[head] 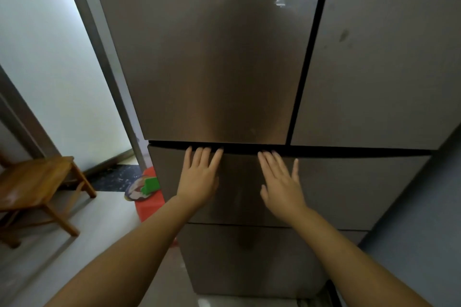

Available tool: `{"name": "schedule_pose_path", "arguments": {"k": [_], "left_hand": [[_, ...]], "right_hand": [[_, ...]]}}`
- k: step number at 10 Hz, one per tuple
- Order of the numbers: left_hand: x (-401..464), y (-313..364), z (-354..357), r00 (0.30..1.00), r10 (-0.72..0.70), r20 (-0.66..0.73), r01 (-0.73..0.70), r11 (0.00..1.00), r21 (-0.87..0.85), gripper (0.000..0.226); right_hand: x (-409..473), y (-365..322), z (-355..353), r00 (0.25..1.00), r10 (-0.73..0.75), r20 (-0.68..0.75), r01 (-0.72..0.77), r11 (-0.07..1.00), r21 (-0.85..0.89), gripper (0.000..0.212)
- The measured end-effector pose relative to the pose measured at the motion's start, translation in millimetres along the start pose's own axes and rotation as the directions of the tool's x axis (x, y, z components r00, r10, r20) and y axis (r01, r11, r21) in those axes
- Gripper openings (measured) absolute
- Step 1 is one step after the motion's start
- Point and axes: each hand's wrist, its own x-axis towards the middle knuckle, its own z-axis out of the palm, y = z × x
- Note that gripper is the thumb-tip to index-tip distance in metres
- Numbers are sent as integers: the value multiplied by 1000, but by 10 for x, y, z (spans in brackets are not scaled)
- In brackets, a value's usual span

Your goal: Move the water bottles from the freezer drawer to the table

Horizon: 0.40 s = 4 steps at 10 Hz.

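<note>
A tall brown-grey fridge fills the view, with two upper doors and two drawers below. The upper freezer drawer is closed. My left hand lies flat on its front with straight fingers, the fingertips at the dark gap along its top edge. My right hand lies flat beside it to the right, fingers spread, its tips at the same gap. Neither hand holds anything. No water bottles are visible; the drawer's inside is hidden.
A second closed drawer sits below. A wooden stool stands on the floor at left. A red tub with a green and patterned item stands by the fridge's left side. A grey-blue wall is at right.
</note>
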Motion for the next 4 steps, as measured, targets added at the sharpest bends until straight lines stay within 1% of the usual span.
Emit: {"name": "schedule_pose_path", "arguments": {"k": [1, 2, 3, 4], "left_hand": [[63, -14, 116, 997, 26, -68, -29, 999, -38, 82], [66, -48, 187, 991, 4, -133, -14, 997, -72, 79], [-24, -34, 273, 990, -25, -135, 8, 992, -123, 70], [-81, 24, 477, 945, 100, -313, -133, 988, -85, 53]], "right_hand": [[49, 12, 64, 999, 5, -32, -7, 999, -37, 92], [30, 0, 103, 996, -9, -86, 6, 999, -36, 91], [-8, -8, 131, 991, 10, -131, -18, 998, -62, 98], [4, 38, 200, 991, -40, -131, 31, 997, -71, 128]]}}
